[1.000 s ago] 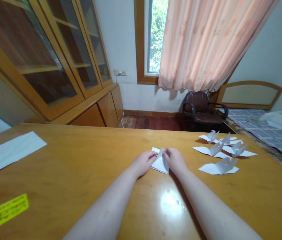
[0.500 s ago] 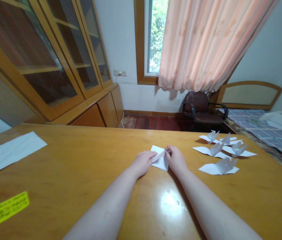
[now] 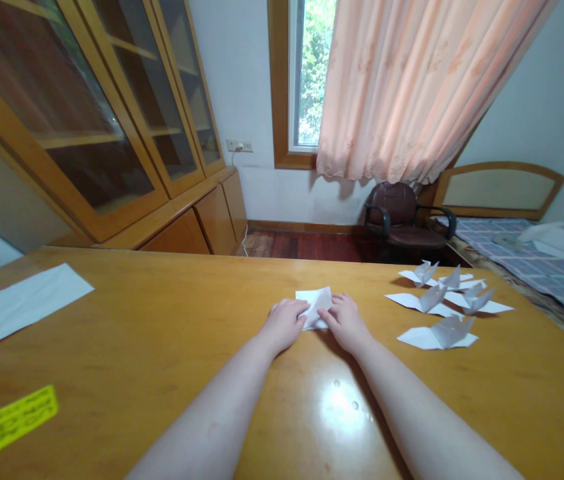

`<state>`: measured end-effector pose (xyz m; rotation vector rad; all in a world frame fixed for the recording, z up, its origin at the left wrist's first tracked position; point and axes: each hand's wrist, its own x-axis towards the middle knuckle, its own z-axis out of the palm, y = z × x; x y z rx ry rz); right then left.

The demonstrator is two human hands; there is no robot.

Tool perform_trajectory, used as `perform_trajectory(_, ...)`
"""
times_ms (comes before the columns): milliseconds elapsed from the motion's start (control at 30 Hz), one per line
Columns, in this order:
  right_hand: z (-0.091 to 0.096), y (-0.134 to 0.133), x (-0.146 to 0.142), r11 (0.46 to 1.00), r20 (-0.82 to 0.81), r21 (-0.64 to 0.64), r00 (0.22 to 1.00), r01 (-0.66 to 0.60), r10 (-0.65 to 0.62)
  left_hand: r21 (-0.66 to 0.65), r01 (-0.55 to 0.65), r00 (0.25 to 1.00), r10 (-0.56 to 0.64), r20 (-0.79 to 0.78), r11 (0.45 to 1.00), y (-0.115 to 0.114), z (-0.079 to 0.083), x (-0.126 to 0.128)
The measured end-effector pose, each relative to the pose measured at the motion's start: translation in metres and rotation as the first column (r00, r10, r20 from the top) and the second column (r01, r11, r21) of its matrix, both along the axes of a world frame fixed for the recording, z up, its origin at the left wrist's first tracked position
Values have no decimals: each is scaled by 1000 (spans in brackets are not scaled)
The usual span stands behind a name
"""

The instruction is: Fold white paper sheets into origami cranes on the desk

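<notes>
Small white folded paper sheet (image 3: pixel 316 301), flap raised a second ago, now flat under the uncurled, pressing fingers of left hand (image 3: pixel 285 325) and right hand (image 3: pixel 347 322).

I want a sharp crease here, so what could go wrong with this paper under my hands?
The paper lies on a glossy table, so it may slide under the left hand and right hand and crease crooked. The folded paper shapes sit near the right hand; a wide sweep could knock them.

Table (image 3: pixel 162 347), folded paper (image 3: pixel 316 300), paper figures (image 3: pixel 437 335), sheet (image 3: pixel 17 307), label (image 3: pixel 7 423)
</notes>
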<state>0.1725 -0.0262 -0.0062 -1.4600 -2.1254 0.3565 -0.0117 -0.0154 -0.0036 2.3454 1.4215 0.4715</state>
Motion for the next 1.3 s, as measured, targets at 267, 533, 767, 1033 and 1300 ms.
perform_trajectory(267,-7,6,1,986,19,-74,989,149,-148,5,40,999,-40,30,999,-5,2,1)
perform_trajectory(533,-7,2,1,981,-130,-154,982,118,-139,-59,56,998,-57,-8,997,-5,3,0)
perform_trajectory(767,-10,3,4,980,-338,-78,920,184,-199,-46,75,997,-75,2,996,-8,9,1)
perform_trajectory(1033,5,-2,-3,994,-176,-46,981,-95,85,13,66,998,-66,-7,998,-4,-2,-1)
perform_trajectory(1300,13,-7,-7,963,-172,-36,951,-268,258,-3,-16,1000,16,-14,1000,-3,1,-2)
